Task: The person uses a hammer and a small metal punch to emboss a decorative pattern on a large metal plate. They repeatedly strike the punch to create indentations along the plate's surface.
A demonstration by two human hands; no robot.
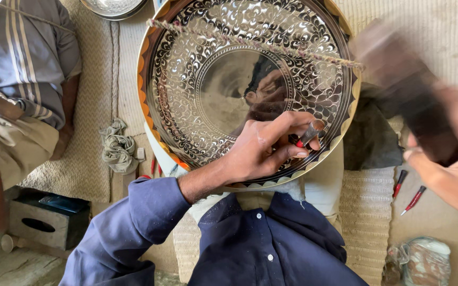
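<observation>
A large round metal tray, shiny and engraved with a dense leaf pattern, rests tilted on my lap. A twisted cord runs across its upper part. My left hand lies on the tray's lower right rim and pinches a short metal chisel with its tip on the engraved band. My right hand is raised to the right of the tray and grips a dark wooden mallet, which is blurred by motion.
Two red-handled tools lie on the woven mat at right, near a crumpled bag. A grey rag lies left of the tray. Another person sits at far left, beside a dark box. A second metal dish shows at top.
</observation>
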